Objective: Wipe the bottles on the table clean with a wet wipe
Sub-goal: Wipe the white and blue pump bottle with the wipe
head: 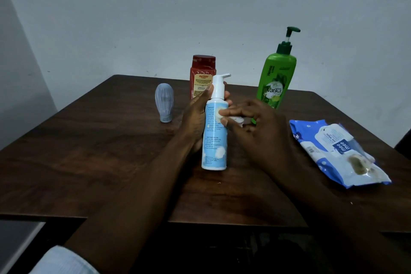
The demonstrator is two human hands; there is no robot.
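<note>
Lower left corner: pale sleeve [64, 260]. Mid-frame over the dark wooden desk [89, 151], left grip [195, 118] wrapped round the blue-and-white pump bottle [214, 140], held nearly upright. Right grip [255, 127] curled on a bunched white wet wipe [239, 120], pressing it to the bottle's right side. Right of centre, lying flat: blue wipes pack [340, 151]. Farther back, standing apart: grey inverted bottle [164, 101] at left, red bottle [203, 73] behind the pump, green pump bottle [277, 80] at upper right.

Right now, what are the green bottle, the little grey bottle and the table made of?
Green bottle: probably glossy plastic; its side gleams. Grey bottle: maybe soft, cloudy plastic or silicone; ribs show through. Table: wood or wood-look board, dull, with dark grain.
</note>
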